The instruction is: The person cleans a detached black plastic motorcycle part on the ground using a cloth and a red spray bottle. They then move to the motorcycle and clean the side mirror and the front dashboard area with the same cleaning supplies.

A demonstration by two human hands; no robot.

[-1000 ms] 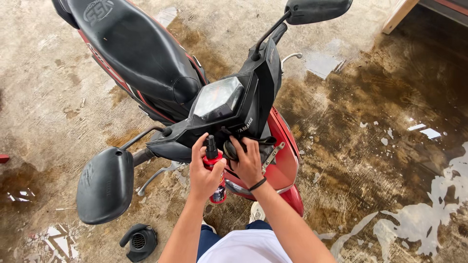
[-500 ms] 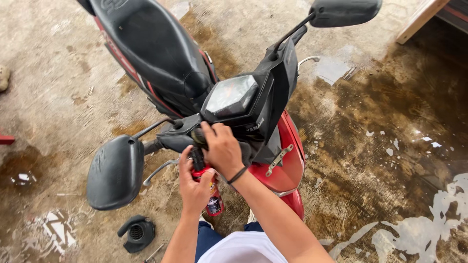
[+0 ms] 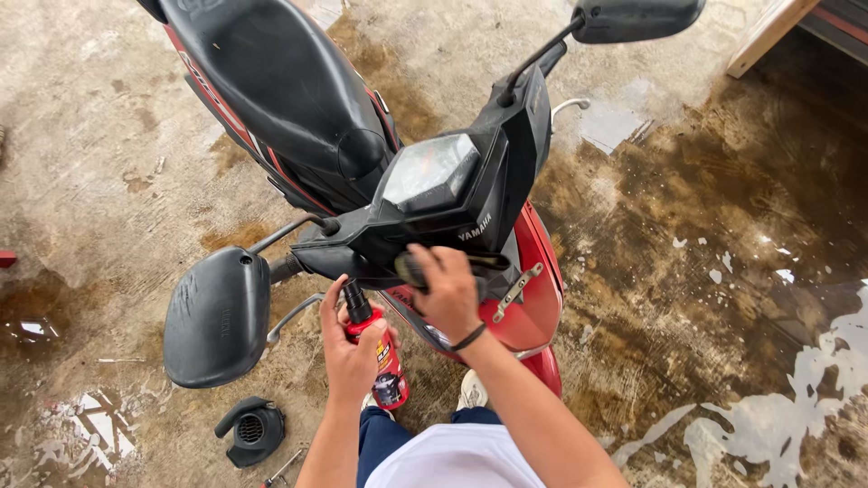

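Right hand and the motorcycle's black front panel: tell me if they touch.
Touching. The head view shows the right hand pressing a dark pad flat against the motorcycle's black front panel, fingers spread over it, with no gap visible.

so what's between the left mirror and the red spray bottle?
In the head view, a chrome brake lever pokes out between the left mirror and the red spray bottle, which the left hand holds. Below the lever, only wet concrete floor shows.
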